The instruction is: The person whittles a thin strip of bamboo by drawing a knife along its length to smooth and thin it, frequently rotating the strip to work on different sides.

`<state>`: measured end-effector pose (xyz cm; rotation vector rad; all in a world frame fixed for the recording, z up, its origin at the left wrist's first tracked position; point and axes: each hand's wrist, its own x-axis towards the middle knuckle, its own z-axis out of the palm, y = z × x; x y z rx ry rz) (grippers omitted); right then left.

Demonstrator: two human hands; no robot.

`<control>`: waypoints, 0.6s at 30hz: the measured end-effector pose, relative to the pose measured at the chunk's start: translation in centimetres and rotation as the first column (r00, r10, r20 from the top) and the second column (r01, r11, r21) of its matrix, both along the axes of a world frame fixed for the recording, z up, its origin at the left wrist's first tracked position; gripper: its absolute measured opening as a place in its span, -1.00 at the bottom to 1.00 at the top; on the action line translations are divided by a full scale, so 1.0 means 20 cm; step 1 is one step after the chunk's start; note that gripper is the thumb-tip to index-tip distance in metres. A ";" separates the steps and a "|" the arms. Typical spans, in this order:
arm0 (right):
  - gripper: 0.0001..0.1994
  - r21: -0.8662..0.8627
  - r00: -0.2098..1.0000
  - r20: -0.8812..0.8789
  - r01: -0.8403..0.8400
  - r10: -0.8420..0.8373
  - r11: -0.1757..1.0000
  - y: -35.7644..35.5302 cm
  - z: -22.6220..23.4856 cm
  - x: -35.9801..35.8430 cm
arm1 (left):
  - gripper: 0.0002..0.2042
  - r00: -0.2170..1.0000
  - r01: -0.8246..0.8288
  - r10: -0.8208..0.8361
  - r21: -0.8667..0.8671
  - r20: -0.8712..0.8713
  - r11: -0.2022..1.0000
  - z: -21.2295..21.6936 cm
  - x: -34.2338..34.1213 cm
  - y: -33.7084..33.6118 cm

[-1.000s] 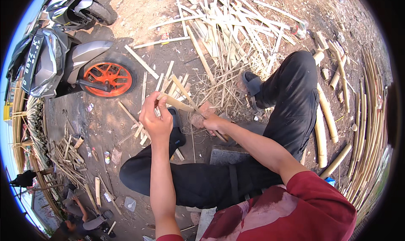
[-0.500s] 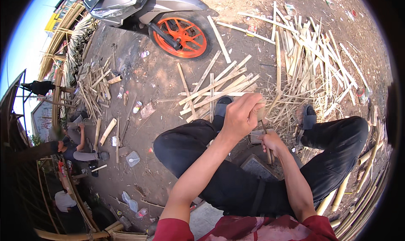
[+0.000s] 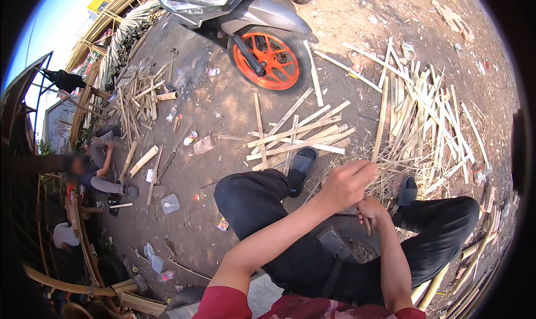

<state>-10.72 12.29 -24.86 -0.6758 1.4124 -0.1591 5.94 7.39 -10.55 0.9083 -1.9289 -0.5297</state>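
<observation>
My left hand (image 3: 349, 184) is closed, fingers pinched together, in front of my knees. What it grips is hidden behind the fingers. Just below and to its right, my right hand (image 3: 371, 208) is wrapped around a slim brown wooden handle (image 3: 368, 227), whose lower end sticks out under the fist. The two hands are close together; their fingers nearly meet. Between my thighs, below the hands, lies a dark grey block (image 3: 336, 242). Thin pale shavings (image 3: 329, 171) are strewn on the ground just beyond the hands.
Split bamboo strips (image 3: 301, 135) lie crossed ahead of my left sandal (image 3: 302, 171); a bigger strip pile (image 3: 430, 118) is at the right. A motorbike with an orange wheel (image 3: 268, 61) stands beyond. At far left, another person (image 3: 97, 171) sits near bamboo poles (image 3: 120, 48).
The whole view has shifted, so the scene sits lower and further right. My left hand has come down closer to my right hand. The bamboo piece glimpsed beside it earlier is now hidden.
</observation>
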 end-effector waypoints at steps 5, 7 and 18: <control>-0.76 -0.129 0.995 -0.092 0.016 -0.028 0.992 0.21 -0.05 0.09 | -0.73 1.000 -0.024 0.024 -0.006 -0.007 1.000 -0.02 0.03 0.05; -0.74 -0.174 0.993 -0.097 0.053 -0.071 0.983 0.23 -0.08 0.08 | -0.74 1.000 -0.021 0.021 -0.012 0.001 1.000 -0.01 0.02 0.04; -0.77 -0.322 0.984 0.000 0.167 -0.177 0.932 0.13 0.00 0.10 | -0.80 0.991 -0.121 0.124 -0.072 0.044 0.990 -0.05 0.03 -0.07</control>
